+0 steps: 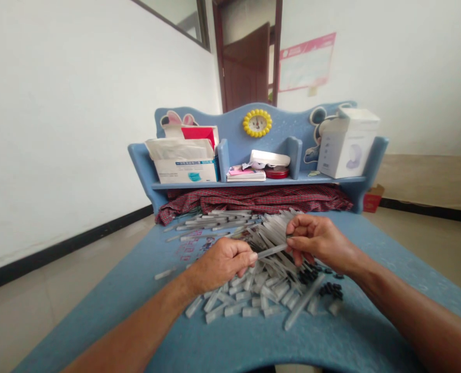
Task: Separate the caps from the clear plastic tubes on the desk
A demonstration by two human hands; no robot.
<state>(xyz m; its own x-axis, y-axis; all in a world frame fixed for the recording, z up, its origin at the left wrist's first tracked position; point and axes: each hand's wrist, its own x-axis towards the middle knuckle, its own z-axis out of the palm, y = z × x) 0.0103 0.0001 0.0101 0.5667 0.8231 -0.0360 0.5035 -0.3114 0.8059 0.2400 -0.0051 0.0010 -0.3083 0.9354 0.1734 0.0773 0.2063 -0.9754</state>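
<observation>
My left hand (222,261) and my right hand (318,241) meet over a heap of clear plastic tubes (254,290) on a blue desk (222,342). Between the fingertips of both hands spans one clear tube (272,251), held nearly level, each hand pinching one end. Small black caps (330,290) lie scattered just below my right wrist. More long tubes (215,223) lie in a flatter layer behind the heap.
A red checked cloth (254,199) lies under the desk's blue shelf (254,181). The shelf carries a mask box (186,168), papers, a red tin (277,172) and a white carton (347,142). A yellow clock (257,123) sits on the backboard. Floor drops off on both sides.
</observation>
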